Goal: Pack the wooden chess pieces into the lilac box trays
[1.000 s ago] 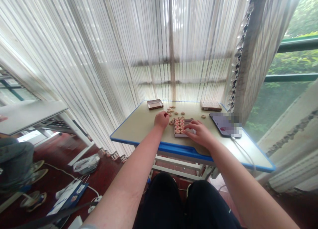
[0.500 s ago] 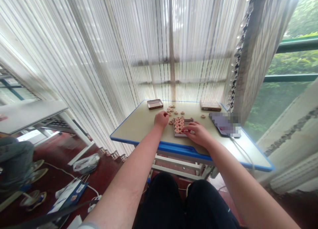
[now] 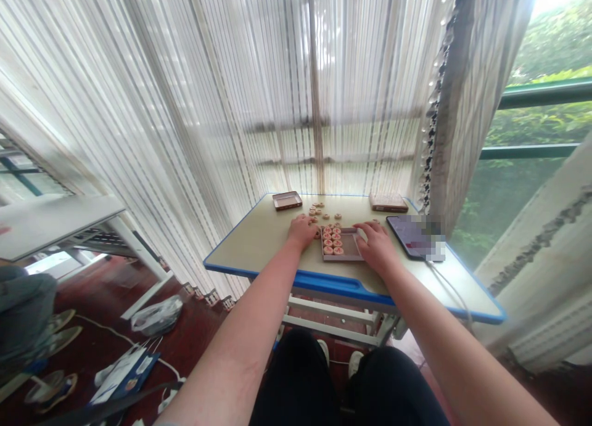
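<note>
A shallow tray (image 3: 350, 248) lies near the table's front edge, with round wooden discs with red marks (image 3: 332, 240) filling its left side. My left hand (image 3: 301, 230) rests at the tray's far left corner with its fingers curled down; what they hold is hidden. My right hand (image 3: 377, 244) lies along the tray's right edge, fingers stretched forward to its far right corner. Several loose discs (image 3: 322, 213) are scattered beyond the tray.
A small open tin (image 3: 287, 200) sits at the back left of the beige, blue-edged table (image 3: 259, 241), a flat box (image 3: 388, 200) at the back right, and a phone (image 3: 409, 235) with a cable on the right. Curtains hang behind. Another person's legs are at far left.
My right hand moved from over the tray's front to its right edge and stretched forward. My left hand drew in closer to the tray's left corner.
</note>
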The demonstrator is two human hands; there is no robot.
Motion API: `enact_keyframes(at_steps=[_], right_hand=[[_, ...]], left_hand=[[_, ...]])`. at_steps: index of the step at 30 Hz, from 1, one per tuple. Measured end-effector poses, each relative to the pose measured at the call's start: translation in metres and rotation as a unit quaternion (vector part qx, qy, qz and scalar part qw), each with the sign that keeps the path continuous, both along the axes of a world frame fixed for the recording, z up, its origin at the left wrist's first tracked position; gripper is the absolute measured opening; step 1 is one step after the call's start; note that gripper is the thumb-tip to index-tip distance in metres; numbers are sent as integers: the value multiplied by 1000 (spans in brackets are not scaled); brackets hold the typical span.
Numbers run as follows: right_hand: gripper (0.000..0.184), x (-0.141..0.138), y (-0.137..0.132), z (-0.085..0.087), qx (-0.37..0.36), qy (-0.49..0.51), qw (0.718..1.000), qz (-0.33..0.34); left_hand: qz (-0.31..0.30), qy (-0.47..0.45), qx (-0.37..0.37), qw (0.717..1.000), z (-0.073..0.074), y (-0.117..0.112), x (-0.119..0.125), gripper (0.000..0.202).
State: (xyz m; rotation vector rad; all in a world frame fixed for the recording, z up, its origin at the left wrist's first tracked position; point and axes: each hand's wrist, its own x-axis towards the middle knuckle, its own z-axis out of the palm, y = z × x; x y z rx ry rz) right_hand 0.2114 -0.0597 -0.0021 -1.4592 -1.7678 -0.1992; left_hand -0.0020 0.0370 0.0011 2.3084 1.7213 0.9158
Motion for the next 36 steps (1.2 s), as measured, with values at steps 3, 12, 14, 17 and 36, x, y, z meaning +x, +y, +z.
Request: enact_keyframes(at_steps=[3, 12, 14, 17, 36], right_hand=[[45, 2, 9, -7, -48, 11, 999, 13], [54, 2, 4, -5, -122, 30, 989, 84], [53, 2, 2, -5, -120, 38, 988, 88], [52, 2, 2, -6, -125, 42, 987, 91], [53, -3, -11, 7, -164, 37, 980, 108]], left_hand=[[10, -7, 2, 1000, 1, -2, -1, 36], [42, -8, 11, 999, 2, -2, -1, 29], [43, -9, 7, 999, 1, -1, -1, 27], [48, -23, -7, 999, 0, 1, -1, 26], [98, -93, 9, 991, 2, -4, -5, 38]])
